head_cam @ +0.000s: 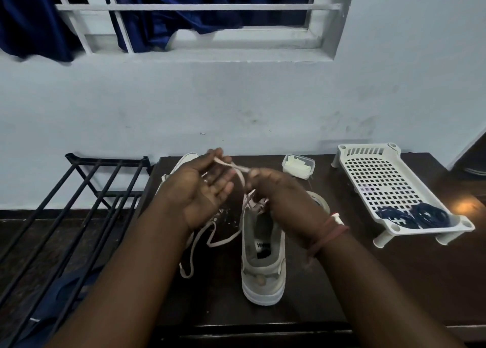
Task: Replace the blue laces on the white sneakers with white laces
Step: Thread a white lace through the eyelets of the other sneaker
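A black rack (pixel 86 190) stood left of the dark table (pixel 368 282). Just right of it, at the table's left edge, a sneaker (pixel 184 161) lay mostly hidden behind the left hand (pixel 202 187). That hand was raised, palm up, its lower fingers loosely spread while thumb and forefinger pinched one end of a white lace (pixel 238 170). The lace ran right from there to the right hand (pixel 276 190), which was blurred; its fingertips seemed curled round the lace, though the grip was not sharp enough to be sure. A red thread band (pixel 328 236) circled that wrist. More of the lace hung down and looped over the table between the two sneakers.

Below the right hand stood the second sneaker (pixel 263 263), heel toward the camera, toe away. Its insole carried a white label with dark lettering, partly legible as "VIN..."; the rest could not be read.

Right of that sneaker's toe sat a roll of tape (pixel 322 203), and beyond it a small clear box (pixel 298 166) with pale contents. Farthest right was a white perforated tray (pixel 381 184), and the blue laces (pixel 413 216) lay coiled at its near end.
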